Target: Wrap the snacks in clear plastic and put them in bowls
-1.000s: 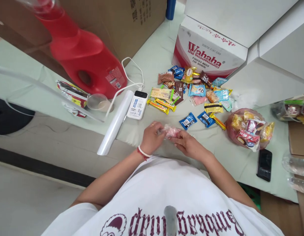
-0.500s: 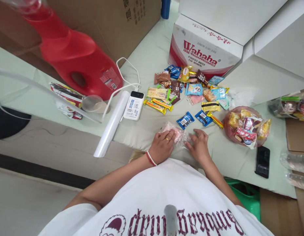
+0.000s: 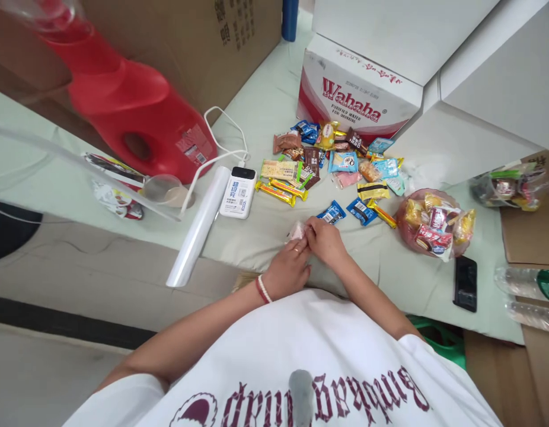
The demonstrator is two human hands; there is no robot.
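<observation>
Near the counter's (image 3: 243, 240) front edge, the left hand (image 3: 289, 268) covers part of a pinkish packet (image 3: 296, 232), seemingly to steady it; the right hand (image 3: 324, 240) bunches alongside, though whether either pinches cannot be told.

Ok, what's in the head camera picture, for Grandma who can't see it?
A person's left hand and right hand meet over a partly hidden pink packet at a table. Beyond lie wrapped snacks before a Wahaha water carton, with a power bank left and pink snack bowl right.
</observation>
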